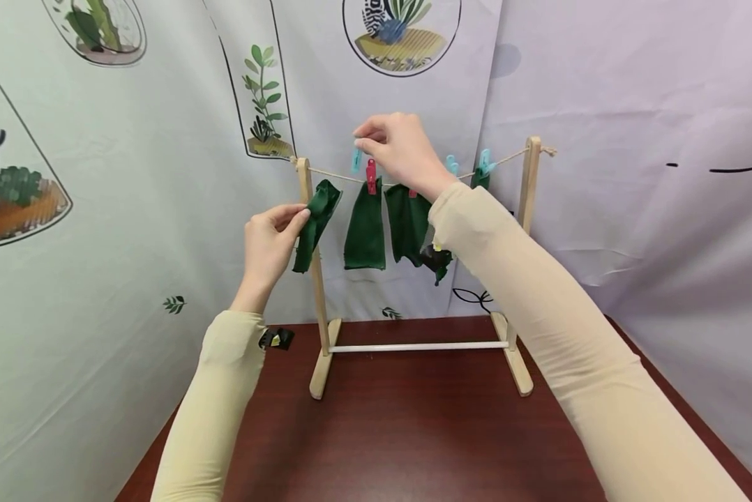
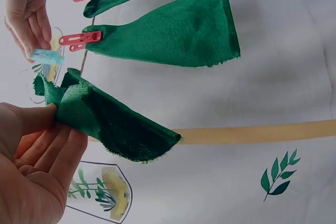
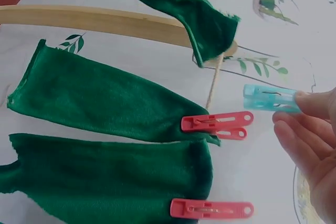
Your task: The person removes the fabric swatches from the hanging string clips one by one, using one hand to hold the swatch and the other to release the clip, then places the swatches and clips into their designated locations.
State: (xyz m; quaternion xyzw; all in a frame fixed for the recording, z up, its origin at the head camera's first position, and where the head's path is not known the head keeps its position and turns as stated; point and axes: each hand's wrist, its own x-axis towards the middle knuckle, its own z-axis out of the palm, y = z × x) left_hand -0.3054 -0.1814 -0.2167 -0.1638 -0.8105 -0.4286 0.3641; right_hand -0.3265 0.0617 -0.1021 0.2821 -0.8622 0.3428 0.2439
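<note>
My left hand (image 1: 269,245) pinches a dark green cloth piece (image 1: 317,226) near the left post, by the left end of the string. In the left wrist view this cloth (image 2: 118,119) is folded between thumb and fingers. My right hand (image 1: 401,150) holds a light blue clothespin (image 3: 269,98) by one end, above the string (image 3: 214,85) and apart from the cloth. A red clothespin (image 1: 371,176) fixes a green cloth (image 1: 365,230) to the string. Beside it a second green cloth (image 3: 115,177) hangs from another red clothespin (image 3: 211,209).
The string runs between two wooden posts (image 1: 529,185) of a stand with a white crossbar (image 1: 416,347), on a dark red table (image 1: 414,432). At the right, blue clothespins (image 1: 485,160) hold more green cloth (image 1: 480,180). Behind hangs a white printed curtain (image 1: 162,174).
</note>
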